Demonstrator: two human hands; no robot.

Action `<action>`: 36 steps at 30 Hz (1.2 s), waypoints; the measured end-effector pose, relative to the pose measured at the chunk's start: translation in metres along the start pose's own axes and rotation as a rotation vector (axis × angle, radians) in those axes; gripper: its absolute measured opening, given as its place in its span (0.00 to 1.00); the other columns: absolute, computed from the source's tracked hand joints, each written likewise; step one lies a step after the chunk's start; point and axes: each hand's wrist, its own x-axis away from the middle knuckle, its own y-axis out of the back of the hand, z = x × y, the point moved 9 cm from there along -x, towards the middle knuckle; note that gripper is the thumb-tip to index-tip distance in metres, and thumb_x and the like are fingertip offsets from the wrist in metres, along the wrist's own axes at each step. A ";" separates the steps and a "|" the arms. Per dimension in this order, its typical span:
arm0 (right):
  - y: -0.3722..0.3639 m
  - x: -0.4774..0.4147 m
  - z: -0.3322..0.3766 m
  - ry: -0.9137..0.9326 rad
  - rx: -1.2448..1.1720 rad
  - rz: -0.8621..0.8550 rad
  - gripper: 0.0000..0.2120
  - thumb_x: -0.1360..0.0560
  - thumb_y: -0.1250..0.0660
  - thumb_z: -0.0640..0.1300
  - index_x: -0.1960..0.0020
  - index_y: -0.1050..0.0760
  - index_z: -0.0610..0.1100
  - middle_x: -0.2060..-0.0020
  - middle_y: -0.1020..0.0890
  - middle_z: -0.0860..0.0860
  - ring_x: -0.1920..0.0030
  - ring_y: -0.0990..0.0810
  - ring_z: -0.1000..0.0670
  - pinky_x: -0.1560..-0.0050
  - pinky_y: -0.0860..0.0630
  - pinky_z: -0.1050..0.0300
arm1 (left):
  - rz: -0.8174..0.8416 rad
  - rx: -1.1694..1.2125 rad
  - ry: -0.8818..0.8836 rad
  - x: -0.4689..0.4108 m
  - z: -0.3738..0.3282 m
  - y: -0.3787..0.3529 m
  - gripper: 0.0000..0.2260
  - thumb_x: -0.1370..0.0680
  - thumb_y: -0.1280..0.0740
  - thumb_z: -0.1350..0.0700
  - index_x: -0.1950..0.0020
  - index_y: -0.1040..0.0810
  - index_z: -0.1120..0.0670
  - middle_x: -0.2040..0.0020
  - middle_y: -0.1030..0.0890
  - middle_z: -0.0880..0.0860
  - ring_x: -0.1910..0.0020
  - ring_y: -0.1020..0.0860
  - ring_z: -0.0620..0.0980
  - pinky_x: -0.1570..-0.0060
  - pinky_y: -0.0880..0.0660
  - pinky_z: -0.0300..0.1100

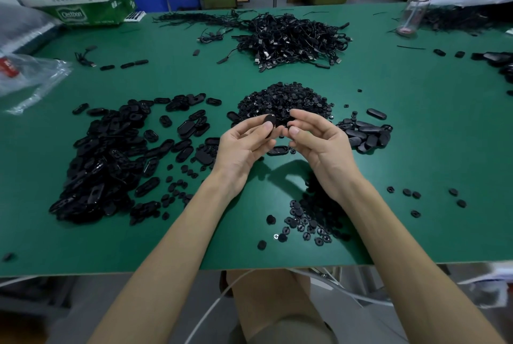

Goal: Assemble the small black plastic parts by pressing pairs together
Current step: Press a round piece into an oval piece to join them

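Holding an oval black part between thumb and fingertips, the left hand is raised over the middle of the green table. The right hand is just beside it, with fingers curled and thumb close to the forefinger. I cannot tell if a small piece is pinched there, because the dark heap behind hides it. The two hands are near each other but not touching.

Behind the hands lies a heap of small round pieces. A wide pile of oval shells covers the left side of the table. A smaller pile of closed ovals is to the right of the hands. More loose round pieces lie near the front edge. Toward the far edge there is a heap of black cables. A clear bottle stands at the far right corner.
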 end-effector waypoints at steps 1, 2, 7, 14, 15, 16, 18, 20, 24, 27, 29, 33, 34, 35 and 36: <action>0.000 0.000 0.000 -0.002 -0.004 0.001 0.18 0.27 0.26 0.33 0.38 0.19 0.39 0.50 0.14 0.46 0.48 0.15 0.47 0.50 0.19 0.60 | -0.007 0.002 -0.011 0.000 -0.001 0.001 0.09 0.22 0.27 0.64 0.43 0.16 0.58 0.47 0.13 0.61 0.48 0.14 0.53 0.50 0.19 0.39; -0.001 0.000 0.000 -0.005 -0.005 0.004 0.18 0.27 0.26 0.34 0.37 0.19 0.39 0.50 0.14 0.45 0.48 0.15 0.47 0.50 0.19 0.60 | -0.010 0.007 -0.021 0.000 -0.002 0.002 0.09 0.22 0.27 0.65 0.43 0.16 0.58 0.46 0.14 0.62 0.47 0.14 0.54 0.50 0.19 0.39; -0.003 0.001 0.001 0.008 0.022 0.017 0.16 0.26 0.26 0.32 0.39 0.18 0.39 0.49 0.13 0.44 0.49 0.14 0.48 0.50 0.19 0.61 | -0.015 0.048 -0.030 -0.001 -0.001 0.003 0.09 0.22 0.30 0.70 0.42 0.17 0.63 0.47 0.14 0.63 0.46 0.14 0.58 0.48 0.18 0.41; 0.001 0.002 0.004 0.020 0.079 -0.033 0.16 0.28 0.24 0.35 0.41 0.17 0.42 0.48 0.12 0.45 0.50 0.15 0.52 0.51 0.20 0.62 | -0.035 0.052 -0.010 0.000 0.000 0.002 0.13 0.22 0.29 0.69 0.38 0.23 0.66 0.43 0.16 0.66 0.44 0.14 0.60 0.47 0.17 0.44; 0.002 0.002 0.004 0.026 0.091 -0.044 0.15 0.28 0.24 0.35 0.42 0.17 0.42 0.48 0.12 0.45 0.50 0.15 0.52 0.51 0.21 0.61 | -0.039 0.042 -0.007 0.000 0.000 0.003 0.14 0.22 0.28 0.68 0.37 0.23 0.65 0.43 0.15 0.65 0.45 0.14 0.60 0.47 0.17 0.45; 0.003 0.002 0.005 0.033 0.109 -0.057 0.15 0.27 0.24 0.35 0.42 0.17 0.42 0.48 0.12 0.45 0.49 0.15 0.52 0.51 0.21 0.61 | -0.038 0.029 -0.008 0.000 0.000 0.002 0.14 0.22 0.27 0.66 0.38 0.23 0.64 0.44 0.15 0.64 0.45 0.14 0.60 0.47 0.17 0.45; 0.006 0.002 0.005 0.043 0.133 -0.083 0.14 0.26 0.25 0.34 0.41 0.17 0.41 0.49 0.12 0.46 0.50 0.16 0.53 0.51 0.22 0.60 | -0.018 0.005 -0.015 0.000 0.000 0.000 0.10 0.22 0.26 0.64 0.42 0.22 0.61 0.45 0.15 0.62 0.45 0.14 0.60 0.48 0.17 0.45; 0.008 0.002 0.005 0.044 0.138 -0.109 0.14 0.26 0.25 0.33 0.41 0.18 0.40 0.50 0.12 0.46 0.52 0.17 0.53 0.52 0.22 0.59 | -0.008 -0.028 -0.015 0.001 0.000 -0.001 0.11 0.21 0.26 0.62 0.41 0.22 0.61 0.42 0.15 0.62 0.45 0.14 0.60 0.50 0.18 0.44; 0.012 0.002 0.005 0.045 0.138 -0.144 0.15 0.26 0.25 0.32 0.40 0.18 0.39 0.52 0.13 0.47 0.53 0.18 0.52 0.53 0.22 0.58 | -0.020 -0.075 -0.013 -0.001 0.001 0.000 0.11 0.21 0.26 0.58 0.41 0.20 0.60 0.41 0.15 0.62 0.47 0.14 0.57 0.54 0.18 0.42; 0.013 0.001 0.004 0.038 0.137 -0.156 0.14 0.26 0.25 0.32 0.41 0.18 0.41 0.54 0.14 0.48 0.53 0.18 0.52 0.53 0.23 0.57 | -0.052 -0.106 -0.015 -0.001 0.001 0.003 0.09 0.22 0.25 0.55 0.44 0.17 0.58 0.46 0.15 0.59 0.52 0.14 0.51 0.56 0.19 0.41; 0.013 0.001 0.003 0.032 0.144 -0.156 0.15 0.26 0.25 0.33 0.41 0.18 0.41 0.54 0.14 0.49 0.52 0.18 0.52 0.52 0.24 0.56 | -0.067 -0.105 -0.020 -0.001 0.001 0.004 0.11 0.23 0.25 0.54 0.44 0.16 0.58 0.51 0.16 0.57 0.58 0.17 0.48 0.58 0.20 0.39; 0.013 0.001 0.004 0.033 0.141 -0.142 0.15 0.26 0.25 0.33 0.41 0.18 0.41 0.54 0.14 0.49 0.51 0.17 0.50 0.53 0.23 0.58 | -0.055 -0.113 -0.041 -0.002 0.001 0.004 0.09 0.21 0.26 0.55 0.44 0.17 0.59 0.53 0.16 0.55 0.58 0.15 0.51 0.59 0.19 0.40; 0.013 0.001 0.004 0.033 0.139 -0.138 0.15 0.26 0.25 0.33 0.40 0.18 0.40 0.54 0.13 0.48 0.51 0.16 0.49 0.53 0.23 0.58 | -0.040 -0.118 -0.051 -0.002 0.001 0.002 0.08 0.20 0.27 0.55 0.45 0.18 0.58 0.53 0.17 0.55 0.56 0.14 0.54 0.59 0.19 0.41; 0.012 0.001 0.004 0.032 0.133 -0.134 0.15 0.26 0.25 0.33 0.40 0.18 0.40 0.54 0.13 0.48 0.51 0.16 0.49 0.53 0.23 0.58 | -0.019 -0.123 -0.064 -0.002 0.000 0.000 0.07 0.20 0.28 0.55 0.46 0.19 0.58 0.52 0.17 0.55 0.55 0.13 0.57 0.58 0.18 0.42; 0.012 0.001 0.004 0.030 0.126 -0.132 0.15 0.26 0.25 0.33 0.40 0.18 0.39 0.54 0.13 0.48 0.51 0.16 0.49 0.54 0.22 0.59 | 0.002 -0.132 -0.077 -0.002 0.000 -0.002 0.06 0.19 0.29 0.56 0.47 0.20 0.59 0.52 0.17 0.56 0.54 0.13 0.58 0.58 0.17 0.43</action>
